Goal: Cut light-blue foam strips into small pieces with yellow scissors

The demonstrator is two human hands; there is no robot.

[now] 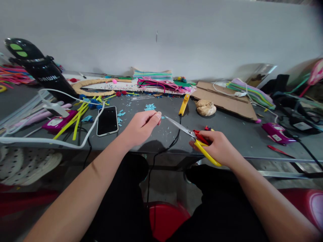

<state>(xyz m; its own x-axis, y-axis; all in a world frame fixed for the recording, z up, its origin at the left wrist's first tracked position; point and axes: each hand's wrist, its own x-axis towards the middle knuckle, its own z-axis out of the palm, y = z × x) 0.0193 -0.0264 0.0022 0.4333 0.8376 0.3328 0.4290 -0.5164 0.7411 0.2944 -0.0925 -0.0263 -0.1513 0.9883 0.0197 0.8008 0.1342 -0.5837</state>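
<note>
Fingers of the left hand (141,127) pinch a blue strip (163,117) at frame centre; those of the right hand (217,146) grip the scissors (185,130). Bare table (241,136) lies right of them, its near edge passing behind that hand. Upper left, a black bottle (47,74) hides its contents.
</note>
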